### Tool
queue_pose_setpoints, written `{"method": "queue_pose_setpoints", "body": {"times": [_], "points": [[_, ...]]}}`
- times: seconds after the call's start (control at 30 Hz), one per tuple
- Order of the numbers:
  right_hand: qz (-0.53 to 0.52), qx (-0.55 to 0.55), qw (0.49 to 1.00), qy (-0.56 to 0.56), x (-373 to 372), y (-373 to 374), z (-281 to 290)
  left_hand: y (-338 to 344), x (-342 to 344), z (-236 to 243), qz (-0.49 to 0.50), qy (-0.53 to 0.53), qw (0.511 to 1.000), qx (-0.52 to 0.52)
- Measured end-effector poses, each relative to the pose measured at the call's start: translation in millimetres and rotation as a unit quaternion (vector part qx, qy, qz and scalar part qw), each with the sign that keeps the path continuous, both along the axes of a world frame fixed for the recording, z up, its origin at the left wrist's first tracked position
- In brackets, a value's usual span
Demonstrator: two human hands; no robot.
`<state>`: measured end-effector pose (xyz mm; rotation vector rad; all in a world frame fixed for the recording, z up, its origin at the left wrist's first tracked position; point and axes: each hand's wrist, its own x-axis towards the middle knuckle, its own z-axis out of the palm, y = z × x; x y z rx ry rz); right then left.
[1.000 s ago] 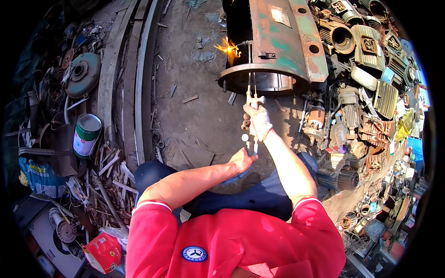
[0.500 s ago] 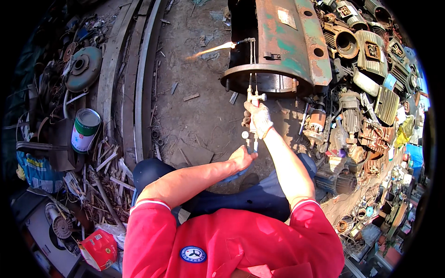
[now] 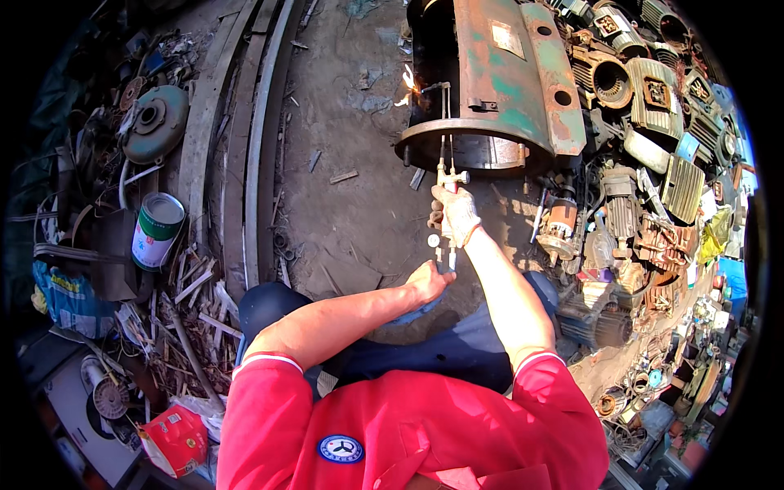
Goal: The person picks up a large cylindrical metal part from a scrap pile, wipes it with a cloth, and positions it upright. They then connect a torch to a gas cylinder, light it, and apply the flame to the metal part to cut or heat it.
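Note:
My right hand (image 3: 457,211), in a pale work glove, is closed around the handle of a gas torch (image 3: 452,175). Behind it, my bare left hand (image 3: 429,282) is wrapped round the torch hoses (image 3: 452,260) at the handle's rear end. The torch's two thin tubes reach forward across the near rim of a rusty green metal casing (image 3: 502,90), which lies on its side. At the bent tip burns a short orange flame (image 3: 407,86), spread out against the casing's dark left edge.
Rusty motor housings (image 3: 657,94) are heaped along the right. Long metal beams (image 3: 253,147) lie on the ground at left. Beyond them stand a green-and-white can (image 3: 157,232) and a round green cover (image 3: 155,122). Wood scraps and a red carton (image 3: 175,441) lie nearer me.
The long, straight flame pointing left has become short and splayed at the casing's edge. The torch tip has dropped slightly nearer the rim. Both hands keep their grip.

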<state>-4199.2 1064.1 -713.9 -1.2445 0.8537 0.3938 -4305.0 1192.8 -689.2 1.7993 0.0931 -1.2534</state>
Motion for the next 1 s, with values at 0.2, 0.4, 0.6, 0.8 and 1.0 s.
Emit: {"method": "queue_pose_setpoints", "body": {"times": [0.2,0.4,0.6,0.8,1.0], "points": [[0.005,0.007,1.0,-0.022,5.3,0.3,3.7,-0.5,0.9,-5.4,0.016,-0.016,1.0,0.004],[-0.018,0.005,1.0,0.014,5.8,-3.8,-6.3,-2.2,3.4,-5.4,0.007,-0.026,1.0,0.016],[0.009,0.024,0.999,-0.044,10.3,6.8,10.6,-1.1,3.4,-3.9,0.036,-0.042,0.998,0.005],[-0.003,0.045,0.999,-0.006,10.0,-6.7,-9.3,-0.6,9.8,8.8,0.024,-0.023,0.999,-0.003],[0.004,0.018,1.0,-0.02,8.8,3.4,5.2,-3.1,0.9,-6.1,0.033,-0.028,0.999,0.006]]}}
